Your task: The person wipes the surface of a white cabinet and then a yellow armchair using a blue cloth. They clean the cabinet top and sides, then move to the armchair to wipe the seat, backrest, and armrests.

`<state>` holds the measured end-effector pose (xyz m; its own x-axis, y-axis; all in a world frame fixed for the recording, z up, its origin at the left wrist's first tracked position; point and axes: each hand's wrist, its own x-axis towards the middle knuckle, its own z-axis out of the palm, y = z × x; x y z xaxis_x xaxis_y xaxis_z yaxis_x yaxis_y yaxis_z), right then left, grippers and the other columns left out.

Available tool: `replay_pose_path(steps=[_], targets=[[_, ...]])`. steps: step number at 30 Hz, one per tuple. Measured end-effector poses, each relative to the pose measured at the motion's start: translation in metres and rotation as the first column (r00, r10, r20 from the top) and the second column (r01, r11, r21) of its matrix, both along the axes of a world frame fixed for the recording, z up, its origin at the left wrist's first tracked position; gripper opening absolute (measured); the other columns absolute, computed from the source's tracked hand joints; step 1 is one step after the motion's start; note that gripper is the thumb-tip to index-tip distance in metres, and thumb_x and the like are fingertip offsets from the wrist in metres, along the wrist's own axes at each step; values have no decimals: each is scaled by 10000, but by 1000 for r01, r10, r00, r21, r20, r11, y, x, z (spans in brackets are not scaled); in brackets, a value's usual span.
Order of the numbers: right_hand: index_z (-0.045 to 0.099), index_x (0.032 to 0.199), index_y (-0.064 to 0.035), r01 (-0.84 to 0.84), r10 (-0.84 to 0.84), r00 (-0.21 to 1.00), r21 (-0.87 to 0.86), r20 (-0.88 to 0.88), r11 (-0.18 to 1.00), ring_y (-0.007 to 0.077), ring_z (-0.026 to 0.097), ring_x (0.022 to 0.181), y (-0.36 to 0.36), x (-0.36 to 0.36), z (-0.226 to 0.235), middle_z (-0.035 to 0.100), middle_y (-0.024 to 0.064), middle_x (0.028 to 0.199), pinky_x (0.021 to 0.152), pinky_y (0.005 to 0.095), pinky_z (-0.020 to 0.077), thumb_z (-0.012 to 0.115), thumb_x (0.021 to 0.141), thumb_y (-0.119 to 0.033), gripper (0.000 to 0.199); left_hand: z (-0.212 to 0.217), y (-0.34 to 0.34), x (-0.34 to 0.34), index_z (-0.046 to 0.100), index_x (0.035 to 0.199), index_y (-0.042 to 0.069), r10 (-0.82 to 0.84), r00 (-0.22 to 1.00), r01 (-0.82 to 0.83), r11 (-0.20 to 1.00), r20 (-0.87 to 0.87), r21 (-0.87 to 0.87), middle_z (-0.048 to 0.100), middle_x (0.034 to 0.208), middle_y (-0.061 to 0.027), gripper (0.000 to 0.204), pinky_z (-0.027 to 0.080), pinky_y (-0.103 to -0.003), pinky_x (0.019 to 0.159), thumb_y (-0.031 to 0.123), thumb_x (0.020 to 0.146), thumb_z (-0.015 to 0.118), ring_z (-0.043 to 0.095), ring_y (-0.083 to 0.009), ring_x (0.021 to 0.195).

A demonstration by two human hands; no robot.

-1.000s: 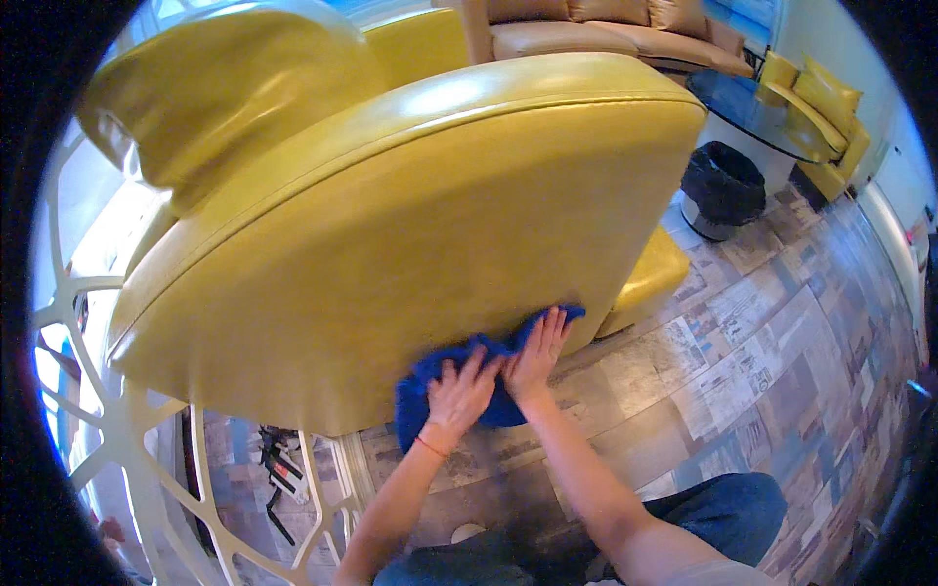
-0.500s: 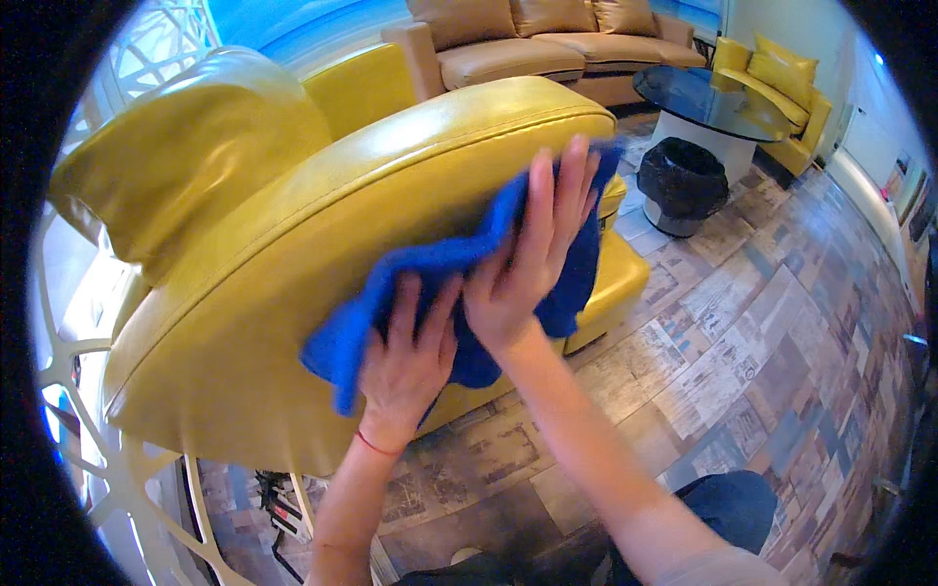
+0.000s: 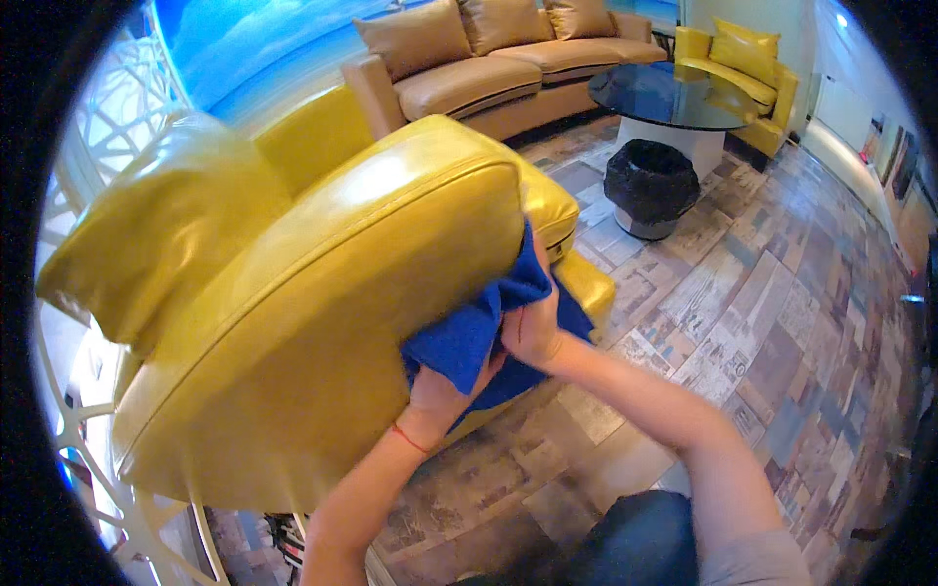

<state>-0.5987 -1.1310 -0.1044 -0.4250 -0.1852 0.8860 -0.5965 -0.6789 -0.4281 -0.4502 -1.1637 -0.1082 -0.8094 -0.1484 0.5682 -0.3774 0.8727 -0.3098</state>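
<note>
A crumpled blue cloth (image 3: 459,344) lies against the outer side of the yellow leather armrest (image 3: 322,322), near its front end. My left hand (image 3: 442,398), with a thin red cord at the wrist, grips the cloth's lower left part; a fold covers its fingers. Closed on the cloth farther right is my right hand (image 3: 535,330), close to the armrest's front edge, its fingertips mostly hidden. Part of the cloth hangs down between and below both hands.
A yellow cushion (image 3: 186,220) leans on the armchair at left, beside a white lattice screen (image 3: 73,430). Beyond are a tan sofa (image 3: 469,83), a dark glass table (image 3: 674,98), a black-lined bin (image 3: 650,186) and another yellow armchair (image 3: 772,107). Patchwork-patterned flooring (image 3: 703,303) spreads at right.
Both hands have come down the armrest's side. The right hand, stretched flat on the cloth before, is now bent around it, and the cloth has bunched up. The view has shifted.
</note>
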Motion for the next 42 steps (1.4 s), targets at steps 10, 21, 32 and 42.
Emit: replay_pose_path(steps=[10,21,32,42], targets=[[458,1418,20,-3,-16,999,393,45,920,461,558,1167,33,11,-161,582,264,1302,1013,458,454,559,879,-67,555,-173,-24,43,540,1357,56,-129,891,187,978,435,-93,560,1353,-168,507,429,-445,1023,287,908,578,538,-351,1227],[595,1219,-6,478,-313,866,459,-390,749,361,589,1111,63,-55,-159,643,178,1164,948,455,445,647,772,-89,458,-157,13,-27,605,1301,22,-158,894,159,987,420,33,579,1353,-131,433,348,-439,1146,278,960,527,526,-280,1268],[666,1058,-61,777,-540,630,458,-559,432,330,589,1053,38,-153,-102,646,125,1083,927,443,448,598,789,-95,280,-98,32,-177,492,1393,69,39,992,-75,942,118,326,511,1395,-222,843,465,-514,917,425,704,821,656,-329,956],[652,1245,-114,311,-168,944,599,-283,738,326,523,1307,79,-79,-146,610,108,1336,1102,528,370,613,850,-68,400,-153,74,-117,559,1231,-2,271,961,-278,933,63,229,562,1250,-264,355,473,-444,912,177,926,572,626,-307,971]])
